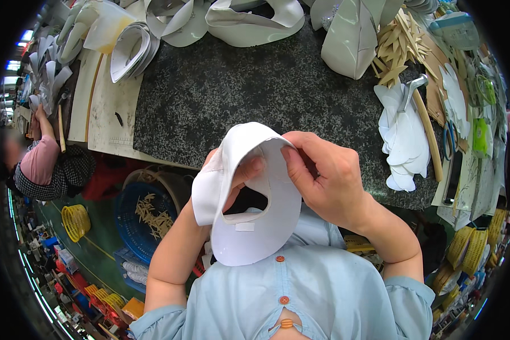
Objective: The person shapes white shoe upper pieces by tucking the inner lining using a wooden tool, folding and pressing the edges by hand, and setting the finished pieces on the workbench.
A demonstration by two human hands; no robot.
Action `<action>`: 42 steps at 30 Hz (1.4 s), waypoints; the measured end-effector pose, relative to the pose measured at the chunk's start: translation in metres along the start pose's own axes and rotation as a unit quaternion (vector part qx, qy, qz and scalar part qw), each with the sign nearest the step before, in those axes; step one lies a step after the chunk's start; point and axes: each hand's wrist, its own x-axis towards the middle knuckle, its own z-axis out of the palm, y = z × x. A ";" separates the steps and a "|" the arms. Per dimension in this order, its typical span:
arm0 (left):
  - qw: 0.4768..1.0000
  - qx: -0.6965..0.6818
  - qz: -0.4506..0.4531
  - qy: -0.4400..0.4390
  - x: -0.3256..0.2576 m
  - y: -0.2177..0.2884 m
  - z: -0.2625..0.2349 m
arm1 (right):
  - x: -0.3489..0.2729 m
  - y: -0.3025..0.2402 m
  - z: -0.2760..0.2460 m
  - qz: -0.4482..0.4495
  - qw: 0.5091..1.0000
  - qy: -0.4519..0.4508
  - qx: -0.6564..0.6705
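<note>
A white shoe upper [252, 245] is in both my hands, in front of my body at the near edge of the dark work surface. Its opening faces up toward me, and a small pale label sits on its inner side. My left hand [247, 171] wraps round it from the left with the thumb inside; most of its fingers are hidden behind the material. My right hand [330, 177] pinches the upper's top right rim between thumb and fingers.
More white uppers [255, 25] line the far edge of the dark speckled board [209, 96]. On the right lie white cut pieces [402, 150], a hammer [428, 127], blue-handled scissors [449, 140] and tan pointed pieces [399, 45]. A blue basket [124, 218] stands lower left; a co-worker [42, 164] sits beyond.
</note>
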 end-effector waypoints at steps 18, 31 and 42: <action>0.997 -0.020 -0.068 -0.034 0.006 0.005 -0.009 | -0.004 0.003 -0.010 0.019 1.000 0.006 0.001; 0.993 0.088 -0.047 0.055 0.013 -0.003 0.006 | -0.014 0.012 -0.020 -0.005 0.999 0.039 -0.025; 0.998 0.026 -0.044 -0.028 0.025 -0.006 0.002 | -0.012 0.046 -0.014 -0.147 0.987 -0.058 -0.036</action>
